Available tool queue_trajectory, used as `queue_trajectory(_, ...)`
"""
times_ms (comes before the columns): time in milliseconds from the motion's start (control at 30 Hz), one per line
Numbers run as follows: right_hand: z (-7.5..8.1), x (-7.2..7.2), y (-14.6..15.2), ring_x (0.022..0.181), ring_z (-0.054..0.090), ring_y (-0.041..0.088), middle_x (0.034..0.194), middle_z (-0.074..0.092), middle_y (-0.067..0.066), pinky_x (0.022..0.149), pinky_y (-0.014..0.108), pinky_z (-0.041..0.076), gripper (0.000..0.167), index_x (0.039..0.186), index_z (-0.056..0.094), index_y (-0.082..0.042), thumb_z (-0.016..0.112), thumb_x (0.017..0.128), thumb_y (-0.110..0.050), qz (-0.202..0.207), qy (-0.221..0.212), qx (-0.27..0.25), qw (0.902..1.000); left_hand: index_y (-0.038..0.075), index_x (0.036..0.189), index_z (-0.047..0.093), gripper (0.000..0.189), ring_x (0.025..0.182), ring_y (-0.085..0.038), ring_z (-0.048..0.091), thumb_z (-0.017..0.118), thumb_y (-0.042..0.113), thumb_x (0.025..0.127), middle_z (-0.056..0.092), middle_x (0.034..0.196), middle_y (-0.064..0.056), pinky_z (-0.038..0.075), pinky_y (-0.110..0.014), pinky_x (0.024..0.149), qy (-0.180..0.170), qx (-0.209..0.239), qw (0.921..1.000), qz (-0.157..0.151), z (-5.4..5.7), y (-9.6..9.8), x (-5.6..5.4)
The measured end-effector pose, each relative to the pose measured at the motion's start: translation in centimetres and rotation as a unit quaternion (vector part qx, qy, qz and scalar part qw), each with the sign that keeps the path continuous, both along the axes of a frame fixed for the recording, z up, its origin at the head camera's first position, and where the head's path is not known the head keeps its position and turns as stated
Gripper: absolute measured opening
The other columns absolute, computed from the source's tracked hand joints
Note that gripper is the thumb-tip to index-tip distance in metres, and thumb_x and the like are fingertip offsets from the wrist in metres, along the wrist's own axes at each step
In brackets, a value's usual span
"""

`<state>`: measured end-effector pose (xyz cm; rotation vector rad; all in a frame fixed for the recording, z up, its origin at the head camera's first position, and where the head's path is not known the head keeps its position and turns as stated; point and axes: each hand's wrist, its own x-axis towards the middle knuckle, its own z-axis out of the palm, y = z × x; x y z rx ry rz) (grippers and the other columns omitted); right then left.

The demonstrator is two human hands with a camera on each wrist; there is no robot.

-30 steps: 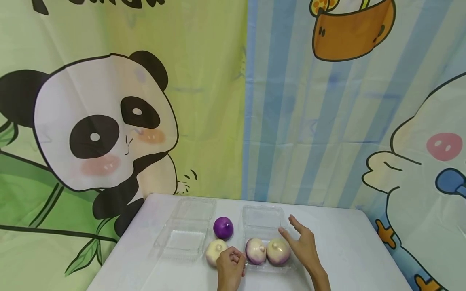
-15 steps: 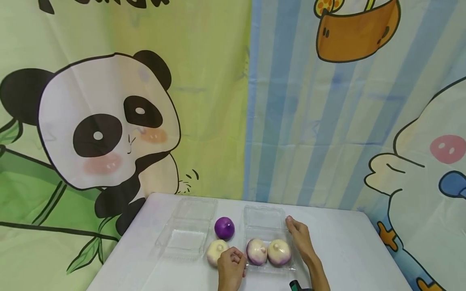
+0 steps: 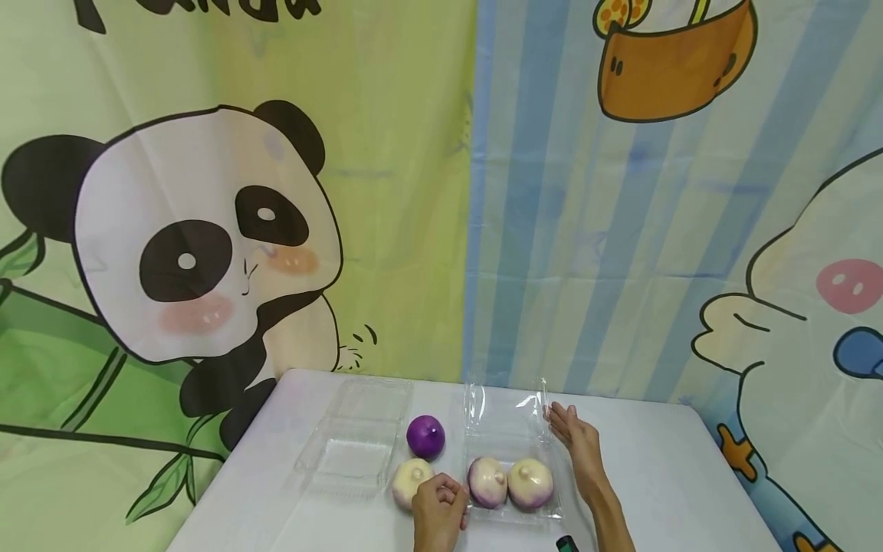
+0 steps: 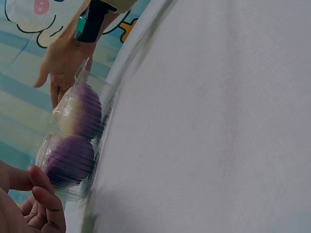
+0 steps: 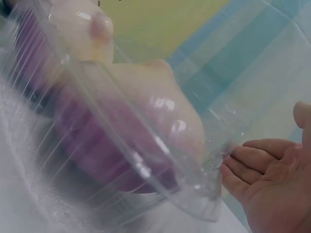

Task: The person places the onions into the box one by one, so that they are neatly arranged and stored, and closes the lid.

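A clear plastic clamshell box (image 3: 513, 515) holds two white-and-purple turnips, the left turnip (image 3: 487, 483) and the right turnip (image 3: 530, 484). Its lid (image 3: 507, 410) stands tilted up at the back. At the box's front left corner, my left hand (image 3: 439, 510) has curled fingers and pinches the edge between thumb and finger, partly hidden in the left wrist view. My right hand (image 3: 582, 452) is beside the lid's right edge, its straight fingers (image 5: 252, 162) reaching behind the clear plastic. Left of my left hand sits a third turnip (image 3: 411, 481), partly covered by that hand.
A second clear clamshell box (image 3: 355, 464) lies unfolded on the left of the white table (image 3: 635, 460). Between the boxes sits a shiny purple ball-like thing (image 3: 425, 437). A patterned cloth (image 3: 407, 192) hangs behind the table.
My right hand has moved to the lid's right edge, and its fingers have straightened behind it. The lid has swung up from lying flat. My left hand stays at the box corner.
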<state>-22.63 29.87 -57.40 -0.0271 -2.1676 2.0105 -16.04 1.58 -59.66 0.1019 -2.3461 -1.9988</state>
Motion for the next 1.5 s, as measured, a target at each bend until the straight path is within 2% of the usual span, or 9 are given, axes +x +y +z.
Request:
queue_trajectory(133,0.2,0.3,0.4,0.135,0.068,0.007,0.155,0.055,0.03,0.111,0.018,0.052,0.07,0.156,0.044,0.015,0.025,0.121,-0.042,0.01,0.037,-0.02,0.9991,0.006,0.079,0.068,0.016,0.04,-0.002,0.055,0.079,0.003,0.09,0.067,0.055,-0.001,0.042,-0.016,0.044,-0.001,0.009,1.0,-0.002,0.1,-0.1,0.1)
queue_trajectory(300,0.2,0.9,0.8,0.131,0.072,0.011,0.15,0.059,0.032,0.111,0.023,0.054,0.068,0.154,0.046,0.017,0.023,0.122,-0.038,0.008,0.074,-0.028,0.9968,0.004,0.081,0.068,0.015,0.041,-0.004,0.056,0.078,0.002,0.091,0.068,0.057,-0.004,0.044,-0.018,0.044,0.003,0.022,0.9997,-0.008,0.1,-0.2,0.5)
queue_trajectory(433,0.2,1.5,0.8,0.131,0.073,0.016,0.148,0.062,0.033,0.112,0.025,0.055,0.066,0.153,0.047,0.017,0.021,0.122,-0.035,0.001,0.086,-0.032,0.9957,0.005,0.081,0.067,0.015,0.041,-0.005,0.057,0.078,0.003,0.092,0.068,0.056,-0.004,0.044,-0.018,0.045,-0.006,0.024,0.9996,-0.014,0.0,-0.3,0.6)
queue_trajectory(800,0.2,2.5,0.9,0.122,0.078,0.018,0.137,0.07,0.031,0.108,0.027,0.058,0.066,0.147,0.054,0.017,0.023,0.122,-0.035,-0.022,0.099,-0.047,0.9937,0.005,0.081,0.067,0.015,0.041,-0.006,0.058,0.076,0.002,0.092,0.069,0.058,-0.003,0.045,-0.018,0.045,-0.015,0.031,0.9993,-0.017,-0.5,-0.3,0.6)
queue_trajectory(1000,0.1,2.9,1.0,0.116,0.08,0.018,0.127,0.08,0.018,0.105,0.028,0.06,0.064,0.14,0.055,0.023,0.027,0.122,-0.031,-0.02,0.115,-0.07,0.9907,0.003,0.084,0.069,0.012,0.042,-0.005,0.058,0.076,0.003,0.094,0.07,0.059,-0.003,0.047,-0.018,0.045,-0.013,0.05,0.9983,-0.027,-0.9,-0.4,0.5)
queue_trajectory(1200,0.2,3.3,1.1,0.109,0.079,0.008,0.12,0.083,0.004,0.1,0.022,0.06,0.062,0.134,0.056,0.027,0.033,0.121,-0.029,-0.023,0.117,-0.074,0.9901,-0.002,0.09,0.068,0.011,0.043,-0.006,0.058,0.073,0.003,0.098,0.069,0.061,-0.007,0.047,-0.018,0.045,-0.014,0.085,0.9954,-0.042,-0.9,-0.4,0.5)
queue_trajectory(1333,0.3,3.3,1.0,0.101,0.08,0.012,0.105,0.085,0.007,0.098,0.022,0.06,0.059,0.13,0.06,0.025,0.037,0.121,-0.029,-0.028,0.107,-0.068,0.9915,-0.003,0.09,0.068,0.016,0.042,-0.007,0.058,0.068,0.007,0.102,0.07,0.062,-0.009,0.047,-0.019,0.043,-0.018,0.092,0.9949,-0.037,-0.7,-0.2,0.4)
queue_trajectory(1500,0.2,3.4,0.6,0.093,0.08,0.016,0.094,0.084,0.013,0.094,0.024,0.06,0.057,0.122,0.066,0.022,0.04,0.12,-0.029,-0.054,0.095,-0.062,0.9921,-0.005,0.088,0.069,0.032,0.041,-0.006,0.059,0.06,0.017,0.11,0.071,0.062,-0.01,0.047,-0.018,0.042,-0.02,0.093,0.9951,-0.027,-0.4,-0.1,0.2)
